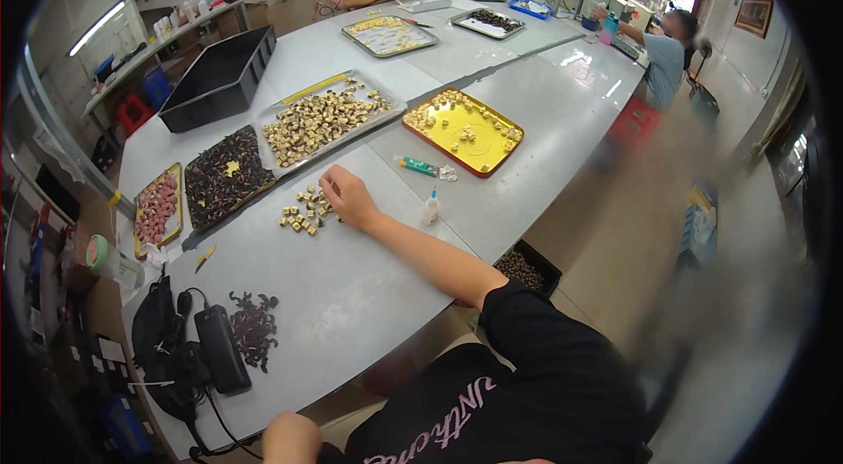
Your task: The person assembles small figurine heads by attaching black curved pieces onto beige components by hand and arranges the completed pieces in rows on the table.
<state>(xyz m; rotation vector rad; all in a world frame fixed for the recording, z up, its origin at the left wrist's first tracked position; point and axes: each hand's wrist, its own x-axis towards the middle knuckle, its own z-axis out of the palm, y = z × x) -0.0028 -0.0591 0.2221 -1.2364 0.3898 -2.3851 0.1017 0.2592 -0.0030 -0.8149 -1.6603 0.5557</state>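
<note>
My right hand [348, 198] reaches over the grey table [342, 297], its fingers bent together at the edge of a loose pile of small gold-and-dark cubes [303, 215]. Whatever sits between the fingertips is hidden. At the lower edge a rounded bare part of my left arm [291, 439] shows, with no fingers visible. To the right of my right hand stand a small white bottle with a blue tip [431, 208] and a green-and-white tube [418, 166] beside crumpled wrapping. Beyond the pile lies a lined tray of many such cubes [325, 122].
A yellow tray [474, 132] holds pale cubes. Left are a tray of dark curled pieces [226, 179], a tray of pink pieces [159, 211] and a black bin [219, 82]. Nearer lie a yellow cutter [205, 258], loose dark pieces [253, 328] and a black adapter [221, 348]. People sit farther off.
</note>
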